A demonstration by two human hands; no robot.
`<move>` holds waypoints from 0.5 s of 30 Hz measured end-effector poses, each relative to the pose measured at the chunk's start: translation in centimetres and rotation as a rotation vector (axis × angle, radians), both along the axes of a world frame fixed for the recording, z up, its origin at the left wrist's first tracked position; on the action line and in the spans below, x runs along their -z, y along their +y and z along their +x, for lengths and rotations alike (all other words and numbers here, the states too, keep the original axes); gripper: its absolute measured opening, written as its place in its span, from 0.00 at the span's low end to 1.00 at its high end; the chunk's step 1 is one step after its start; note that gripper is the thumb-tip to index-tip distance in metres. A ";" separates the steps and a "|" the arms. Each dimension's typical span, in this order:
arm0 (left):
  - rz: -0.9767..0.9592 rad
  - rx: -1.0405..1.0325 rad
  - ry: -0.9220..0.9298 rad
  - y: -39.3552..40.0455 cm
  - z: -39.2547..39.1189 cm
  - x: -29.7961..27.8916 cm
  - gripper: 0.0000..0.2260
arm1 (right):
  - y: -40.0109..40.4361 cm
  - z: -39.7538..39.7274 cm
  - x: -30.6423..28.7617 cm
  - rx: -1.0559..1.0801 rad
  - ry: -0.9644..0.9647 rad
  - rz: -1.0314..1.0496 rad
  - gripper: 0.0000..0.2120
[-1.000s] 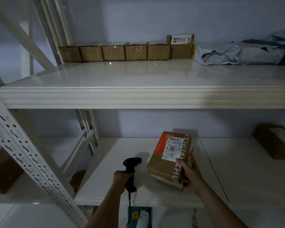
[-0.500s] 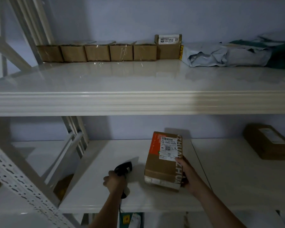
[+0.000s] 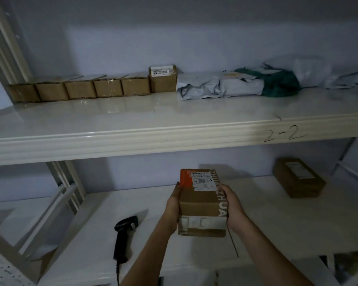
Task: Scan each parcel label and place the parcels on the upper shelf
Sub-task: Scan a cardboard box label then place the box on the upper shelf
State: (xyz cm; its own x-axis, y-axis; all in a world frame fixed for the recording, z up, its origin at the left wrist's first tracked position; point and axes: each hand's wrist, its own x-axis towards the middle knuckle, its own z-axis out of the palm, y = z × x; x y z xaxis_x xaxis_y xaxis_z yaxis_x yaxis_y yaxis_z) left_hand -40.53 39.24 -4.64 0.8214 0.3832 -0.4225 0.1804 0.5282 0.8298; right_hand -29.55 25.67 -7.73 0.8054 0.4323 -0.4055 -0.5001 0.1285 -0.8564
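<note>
While the left hand (image 3: 172, 205) and right hand (image 3: 232, 205) clamp opposite sides of a cardboard parcel (image 3: 202, 205), it hangs above the lower shelf (image 3: 277, 228), white label (image 3: 203, 181) facing up. Black scanner (image 3: 124, 234) lies on that shelf, left of the hands. Second box (image 3: 299, 177) sits far right. Upper shelf (image 3: 153, 133), marked "2-2", carries a row of small boxes (image 3: 81, 90) and grey mailer bags (image 3: 219, 85).

Bare front of upper shelf (image 3: 153, 114); boxes (image 3: 81, 91) and bags (image 3: 221, 86) along back.
</note>
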 end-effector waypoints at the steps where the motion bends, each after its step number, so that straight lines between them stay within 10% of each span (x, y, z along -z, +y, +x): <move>1: 0.000 0.015 0.003 -0.9 0.1 -0.5 0.22 | -0.8 0.1 -0.5 0.026 0.015 0.002 0.16; 15: 0.145 0.203 -0.076 -11.6 -2.7 -7.9 0.18 | -13.3 -5.5 -8.8 0.203 -0.081 -0.007 0.15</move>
State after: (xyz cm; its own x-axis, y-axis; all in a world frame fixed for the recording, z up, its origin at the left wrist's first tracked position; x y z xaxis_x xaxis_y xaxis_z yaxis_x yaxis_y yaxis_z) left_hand -43.19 27.62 3.23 0.9150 0.2598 -0.3088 0.2042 0.3619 0.9096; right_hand -35.08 12.35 1.02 0.9058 0.2547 -0.3387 -0.3943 0.2133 -0.8939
